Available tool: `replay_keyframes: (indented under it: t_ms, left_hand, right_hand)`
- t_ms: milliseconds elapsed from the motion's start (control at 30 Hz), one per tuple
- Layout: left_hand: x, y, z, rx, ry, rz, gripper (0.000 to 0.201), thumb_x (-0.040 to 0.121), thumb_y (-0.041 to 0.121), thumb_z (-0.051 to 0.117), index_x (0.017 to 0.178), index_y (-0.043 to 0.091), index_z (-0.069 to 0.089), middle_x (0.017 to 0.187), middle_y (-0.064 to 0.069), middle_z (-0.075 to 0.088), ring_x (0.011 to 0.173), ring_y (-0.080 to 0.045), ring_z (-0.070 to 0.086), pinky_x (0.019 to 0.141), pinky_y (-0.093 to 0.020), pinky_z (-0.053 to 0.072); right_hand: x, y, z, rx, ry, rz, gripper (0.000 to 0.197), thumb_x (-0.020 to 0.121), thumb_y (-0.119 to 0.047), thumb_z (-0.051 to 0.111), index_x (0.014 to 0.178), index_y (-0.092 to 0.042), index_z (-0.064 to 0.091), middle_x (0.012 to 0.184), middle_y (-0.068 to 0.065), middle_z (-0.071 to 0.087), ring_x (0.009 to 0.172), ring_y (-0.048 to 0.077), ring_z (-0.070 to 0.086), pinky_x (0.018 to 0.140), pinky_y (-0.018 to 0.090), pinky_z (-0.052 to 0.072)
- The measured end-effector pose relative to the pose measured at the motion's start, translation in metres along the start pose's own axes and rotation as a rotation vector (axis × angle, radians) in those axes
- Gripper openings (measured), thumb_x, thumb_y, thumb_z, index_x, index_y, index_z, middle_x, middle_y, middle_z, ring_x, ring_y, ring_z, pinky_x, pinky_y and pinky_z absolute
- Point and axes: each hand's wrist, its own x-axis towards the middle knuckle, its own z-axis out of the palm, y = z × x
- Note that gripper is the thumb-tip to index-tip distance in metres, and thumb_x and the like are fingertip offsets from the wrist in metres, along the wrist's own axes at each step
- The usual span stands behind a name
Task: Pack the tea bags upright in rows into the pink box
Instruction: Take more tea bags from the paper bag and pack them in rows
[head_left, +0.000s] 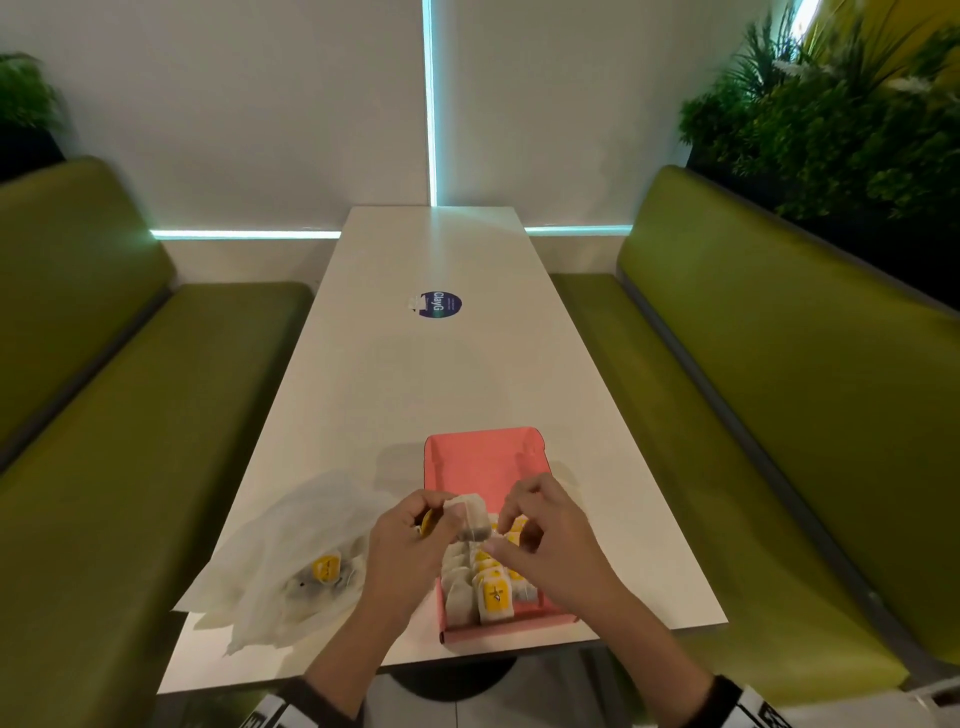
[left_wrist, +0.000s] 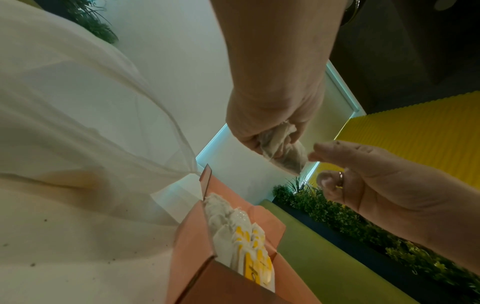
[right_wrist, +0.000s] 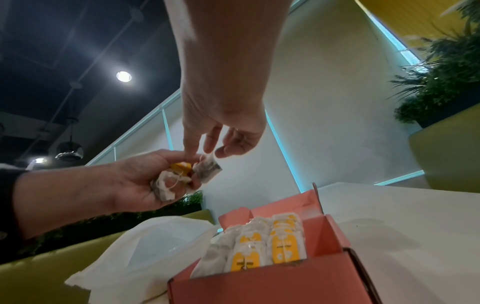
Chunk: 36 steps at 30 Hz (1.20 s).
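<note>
Just over the white table (head_left: 426, 374) between green benches (head_left: 130, 415), left hand (head_left: 410, 551) clutches tea bags (head_left: 470, 517), right hand (head_left: 550, 540) spread.

white table (head_left: 415, 389), pink box (head_left: 480, 457), white bag (head_left: 291, 525), blue sticker (head_left: 440, 304)

We log the box (head_left: 480, 457) as salmon pink, inside and out. The packed tea bags (head_left: 496, 597) are off-white paper with yellow tags carrying a small dark mark. The held tea bag (head_left: 470, 522) is off-white, its dark grey-brown contents showing through. We record the table (head_left: 415, 389) as plain white and the sticker (head_left: 440, 304) as a dark blue disc with white lettering. The wrapper (head_left: 291, 535) is translucent white. The benches (head_left: 104, 415) are olive green with grey trim. The wall (head_left: 260, 104) is white, the light strips (head_left: 429, 104) cyan, the plants (head_left: 841, 130) dark green. We note a ribbed yellow panel (left_wrist: 415, 133) and black-and-white wristbands (head_left: 753, 704).
</note>
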Motion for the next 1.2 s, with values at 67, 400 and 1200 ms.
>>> replay_keyframes:
  t_ms: [67, 400, 1200]
  left_hand:
    - [-0.002, 0.003, 0.003, -0.018, -0.008, 0.013, 0.012, 0.085, 0.012, 0.065, 0.076, 0.019, 0.067, 0.058, 0.002, 0.061, 0.048, -0.008, 0.047, 0.052, -0.023, 0.039]
    - [0.0, -0.004, 0.007, -0.02, 0.014, 0.05, 0.011, 0.084, 0.011, 0.067, 0.078, 0.02, 0.068, 0.064, 0.006, 0.064, 0.064, -0.011, 0.056, 0.063, -0.023, 0.045]
    - [-0.013, -0.012, 0.022, 0.054, 0.059, 0.549, 0.036, 0.075, -0.001, 0.071, 0.091, 0.032, 0.067, 0.09, 0.014, 0.07, 0.084, -0.004, 0.067, 0.074, -0.011, 0.05]
  right_hand:
    - [-0.002, -0.003, 0.005, -0.012, 0.051, -0.061, 0.021, 0.07, -0.036, 0.079, 0.077, -0.024, 0.063, 0.104, -0.022, 0.043, 0.07, 0.006, 0.055, 0.06, 0.014, 0.047]
    - [0.001, 0.004, 0.012, -0.084, -0.126, 0.012, 0.013, 0.081, -0.025, 0.071, 0.08, -0.011, 0.07, 0.112, -0.019, 0.04, 0.075, 0.004, 0.056, 0.072, 0.008, 0.043]
    - [0.006, -0.007, 0.01, 0.226, 0.034, 0.316, 0.032, 0.087, -0.006, 0.061, 0.114, -0.02, 0.067, 0.081, -0.007, 0.07, 0.054, 0.007, 0.066, 0.063, 0.015, 0.054]
